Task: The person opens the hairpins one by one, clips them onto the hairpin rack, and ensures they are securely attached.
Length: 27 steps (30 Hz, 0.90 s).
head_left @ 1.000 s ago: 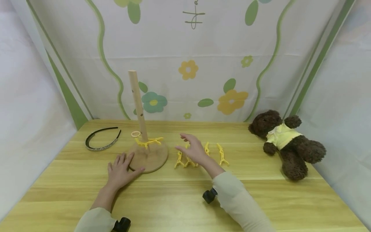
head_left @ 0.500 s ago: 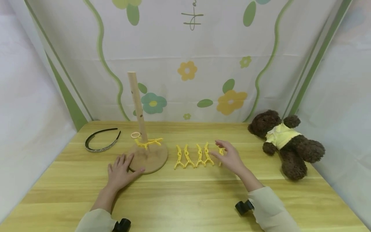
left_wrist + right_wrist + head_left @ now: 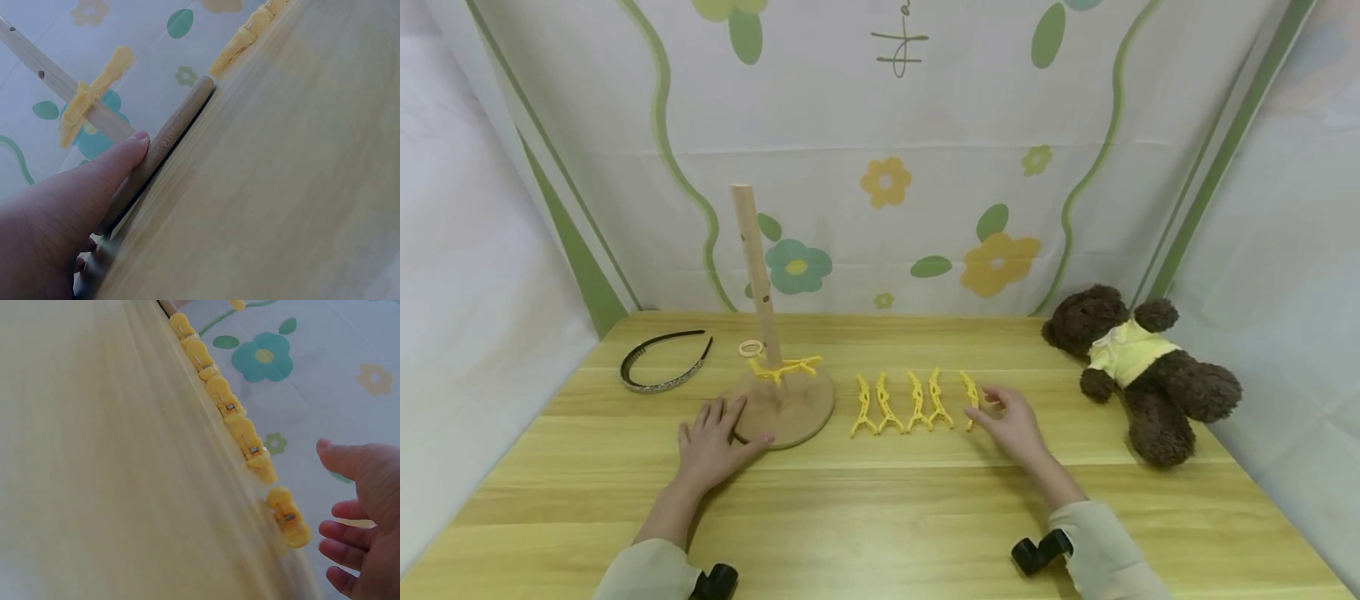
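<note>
Spread over the near left rim of a round wooden base [image 3: 797,425], my left hand [image 3: 709,446] rests with its thumb on the edge. A wooden post [image 3: 756,275] rises from that base, with a yellow hair clip [image 3: 790,368] crosswise at its lower part. Several more yellow hair clips [image 3: 917,402] lie side by side in a row on the table. My right hand [image 3: 1013,423] hovers beside the rightmost clip [image 3: 289,517], thumb and fingers apart. In the right wrist view, a gap shows between the fingers and that clip.
A black headband [image 3: 662,386] with a glittery band lies at the back left. Behind the post is a small pale ring [image 3: 750,348]. A brown teddy bear [image 3: 1131,354] in a yellow shirt lies at the right. A flowered cloth [image 3: 850,108] hangs behind the wooden table [image 3: 850,517].
My right hand has moved right, from over the left clips to beside the rightmost clip, and lower. That clip has shifted from its earlier slant to stand more upright. The left hand has stayed put.
</note>
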Tool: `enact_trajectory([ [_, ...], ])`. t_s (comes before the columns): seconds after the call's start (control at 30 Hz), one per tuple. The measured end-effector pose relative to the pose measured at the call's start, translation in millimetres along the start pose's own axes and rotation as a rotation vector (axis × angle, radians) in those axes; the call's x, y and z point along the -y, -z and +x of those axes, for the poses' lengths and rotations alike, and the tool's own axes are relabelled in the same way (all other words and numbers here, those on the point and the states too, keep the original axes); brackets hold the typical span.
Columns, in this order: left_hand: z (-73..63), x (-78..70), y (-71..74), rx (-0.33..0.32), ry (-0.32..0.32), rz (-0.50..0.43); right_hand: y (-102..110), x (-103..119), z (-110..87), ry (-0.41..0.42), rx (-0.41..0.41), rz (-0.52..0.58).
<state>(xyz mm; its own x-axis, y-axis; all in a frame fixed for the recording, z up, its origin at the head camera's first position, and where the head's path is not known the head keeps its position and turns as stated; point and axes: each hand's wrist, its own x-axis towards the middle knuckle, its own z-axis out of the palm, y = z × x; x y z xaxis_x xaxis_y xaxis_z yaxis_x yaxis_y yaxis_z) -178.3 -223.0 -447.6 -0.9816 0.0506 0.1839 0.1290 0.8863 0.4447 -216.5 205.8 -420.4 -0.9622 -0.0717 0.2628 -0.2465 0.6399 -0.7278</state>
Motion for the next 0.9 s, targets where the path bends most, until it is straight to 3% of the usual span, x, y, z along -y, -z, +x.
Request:
enact_trajectory([
  [0.27, 0.1, -2.3, 1.2, -0.001, -0.006, -0.003, -9, -17, -7.4, -0.028, -0.023, -0.123],
  [0.53, -0.4, 0.5, 0.3, 0.009, -0.005, -0.008, 0, -17, -7.4, -0.124, -0.046, -0.112],
  [0.77, -0.7, 1.4, 0.2, 0.009, 0.001, -0.002, -2, -22, -5.3, -0.077, -0.062, -0.269],
  [0.9, -0.4, 0.5, 0.1, 0.009, -0.001, -0.002, -1, -22, -5.6, -0.079, -0.080, -0.286],
])
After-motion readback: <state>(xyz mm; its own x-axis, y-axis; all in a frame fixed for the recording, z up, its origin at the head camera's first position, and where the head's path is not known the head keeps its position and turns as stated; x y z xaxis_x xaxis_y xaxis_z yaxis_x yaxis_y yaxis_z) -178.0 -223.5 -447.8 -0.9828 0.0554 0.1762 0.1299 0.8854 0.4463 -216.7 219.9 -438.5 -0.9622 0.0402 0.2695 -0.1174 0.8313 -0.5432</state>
